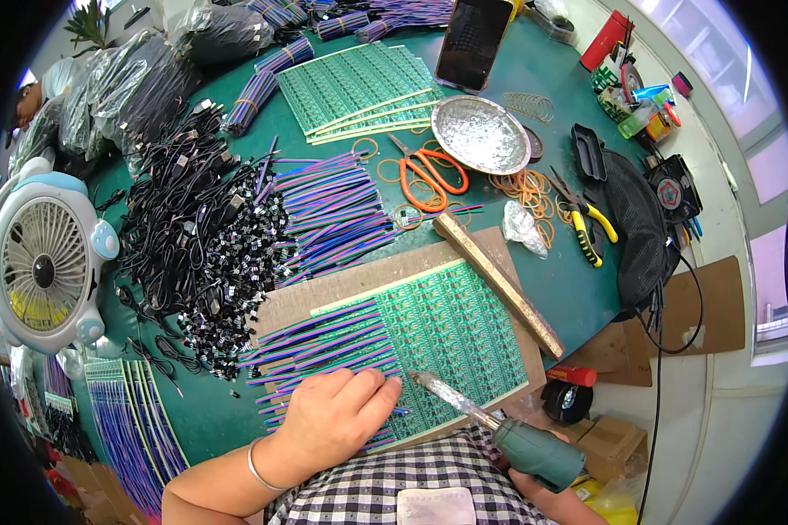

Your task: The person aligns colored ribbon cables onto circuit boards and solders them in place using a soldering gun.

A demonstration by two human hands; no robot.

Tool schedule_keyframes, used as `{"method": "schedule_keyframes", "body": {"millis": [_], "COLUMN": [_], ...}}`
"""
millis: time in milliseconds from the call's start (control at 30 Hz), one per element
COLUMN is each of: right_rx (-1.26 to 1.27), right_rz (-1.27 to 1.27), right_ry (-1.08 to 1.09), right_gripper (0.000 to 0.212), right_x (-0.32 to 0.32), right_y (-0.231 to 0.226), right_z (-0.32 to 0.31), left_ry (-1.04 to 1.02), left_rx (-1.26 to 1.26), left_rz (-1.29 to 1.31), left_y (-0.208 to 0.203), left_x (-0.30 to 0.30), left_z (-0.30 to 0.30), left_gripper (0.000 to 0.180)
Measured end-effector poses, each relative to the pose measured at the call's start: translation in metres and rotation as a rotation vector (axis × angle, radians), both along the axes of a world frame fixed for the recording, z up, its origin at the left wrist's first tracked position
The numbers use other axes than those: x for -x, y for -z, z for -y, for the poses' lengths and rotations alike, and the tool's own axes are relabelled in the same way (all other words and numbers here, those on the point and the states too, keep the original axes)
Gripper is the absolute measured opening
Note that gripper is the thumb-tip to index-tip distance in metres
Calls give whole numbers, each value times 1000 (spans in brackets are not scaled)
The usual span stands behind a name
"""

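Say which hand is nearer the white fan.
Left. The left hand is over the wires, to the right of the white fan; the right hand, gripping the soldering iron, is farther right.

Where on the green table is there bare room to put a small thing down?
Bare tabletop shows right of the wooden bar, below the pliers; another patch lies between the left forearm and the wired boards at lower left. Crowded: the black cable pile, and around the left hand.
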State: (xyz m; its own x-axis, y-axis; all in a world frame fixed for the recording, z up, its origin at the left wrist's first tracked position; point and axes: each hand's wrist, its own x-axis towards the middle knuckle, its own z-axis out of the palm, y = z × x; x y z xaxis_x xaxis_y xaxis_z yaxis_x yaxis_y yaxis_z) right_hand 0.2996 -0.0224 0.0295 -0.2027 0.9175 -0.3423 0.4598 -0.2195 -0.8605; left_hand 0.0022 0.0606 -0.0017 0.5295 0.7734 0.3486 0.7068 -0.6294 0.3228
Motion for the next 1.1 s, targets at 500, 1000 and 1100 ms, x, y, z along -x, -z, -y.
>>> {"method": "schedule_keyframes", "body": {"millis": [500,1000,1100], "right_rx": [-381,-294,-279], "right_rz": [196,208,209], "right_ry": [-263,-177,-159], "right_gripper": [33,26,25], "right_x": [-12,-12,-9], "right_y": [18,16,15], "right_z": [9,15,12], "left_ry": [-15,-16,-16], "left_rx": [-8,-11,-11], "left_rz": [-7,-27,-27], "left_y": [1,0,1], "left_x": [-3,-3,-3], "left_z": [0,-1,0], "left_gripper": [22,19,19]}}
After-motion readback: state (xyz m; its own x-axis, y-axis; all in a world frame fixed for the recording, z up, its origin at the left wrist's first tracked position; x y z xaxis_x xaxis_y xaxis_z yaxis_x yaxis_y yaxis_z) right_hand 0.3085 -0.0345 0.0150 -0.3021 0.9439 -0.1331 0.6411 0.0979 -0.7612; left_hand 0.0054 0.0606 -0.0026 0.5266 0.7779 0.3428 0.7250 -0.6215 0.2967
